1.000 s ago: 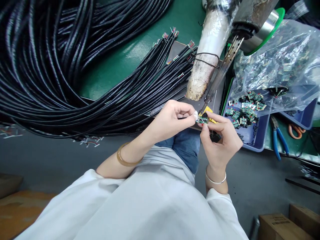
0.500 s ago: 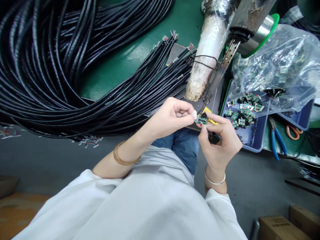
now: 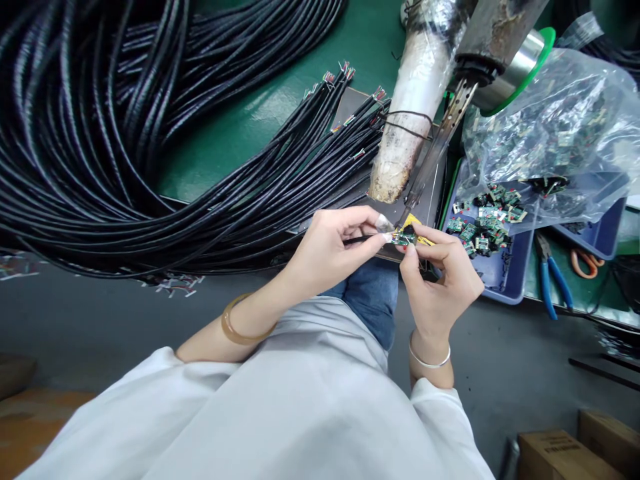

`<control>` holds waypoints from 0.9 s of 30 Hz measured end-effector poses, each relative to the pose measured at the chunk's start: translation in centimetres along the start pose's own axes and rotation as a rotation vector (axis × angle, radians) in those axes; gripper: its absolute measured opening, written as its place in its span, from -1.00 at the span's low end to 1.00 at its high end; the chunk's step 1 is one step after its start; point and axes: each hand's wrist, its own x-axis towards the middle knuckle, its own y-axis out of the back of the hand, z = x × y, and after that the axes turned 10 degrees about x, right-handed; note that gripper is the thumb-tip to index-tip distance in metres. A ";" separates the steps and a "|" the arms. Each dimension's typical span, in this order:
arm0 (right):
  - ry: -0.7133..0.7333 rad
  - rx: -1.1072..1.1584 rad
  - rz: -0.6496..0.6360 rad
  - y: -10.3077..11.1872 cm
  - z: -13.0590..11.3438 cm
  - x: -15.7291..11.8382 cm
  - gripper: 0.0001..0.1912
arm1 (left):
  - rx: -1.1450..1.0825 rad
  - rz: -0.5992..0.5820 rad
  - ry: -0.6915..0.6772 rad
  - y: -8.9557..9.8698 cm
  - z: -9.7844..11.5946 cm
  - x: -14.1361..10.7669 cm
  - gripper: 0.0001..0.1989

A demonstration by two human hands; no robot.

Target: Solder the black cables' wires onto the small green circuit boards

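Observation:
Between thumb and fingertips, my left hand [image 3: 340, 243] pinches a black cable [image 3: 361, 238] near its stripped end; white coverings wrap the fingertips. My right hand [image 3: 443, 273] grips a small green circuit board [image 3: 404, 237] by its right side. The cable's thin wires meet the board's left edge; whether they are joined to it I cannot tell. Just above the board, a soldering iron [image 3: 433, 167] in a fixed mount points down, its tip close to the wires. A yellow piece [image 3: 413, 221] shows behind the board, partly hidden by my right fingers.
Bundled black cables [image 3: 225, 200] cover the left of the green table [image 3: 280, 113]. A plastic-wrapped tube [image 3: 400, 127] stands beside the iron, a solder spool [image 3: 523, 70] behind. On the right are a blue tray [image 3: 520, 267] of boards, a plastic bag [image 3: 570, 127], blue-handled pliers [image 3: 553, 277] and orange-handled scissors [image 3: 587, 263].
My left hand has shifted slightly left and down, and the black cable now shows in its fingers. The board has risen slightly and turned more level in my right hand.

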 end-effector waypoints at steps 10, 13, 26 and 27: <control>0.022 -0.029 -0.006 -0.1 -0.7 1.0 -0.85 | 0.365 0.210 -0.368 -0.1 -0.2 -1.0 -0.84; 0.030 -0.046 0.000 0.0 -1.0 1.2 -0.85 | 0.400 0.204 -0.385 0.0 0.1 -0.9 -0.85; 0.041 -0.134 -0.063 0.2 -1.1 0.6 -0.83 | 0.471 0.061 -0.297 0.6 0.3 -1.1 -0.81; 0.042 -0.136 -0.065 0.2 -1.0 0.6 -0.83 | 0.477 0.060 -0.300 0.6 0.2 -1.1 -0.80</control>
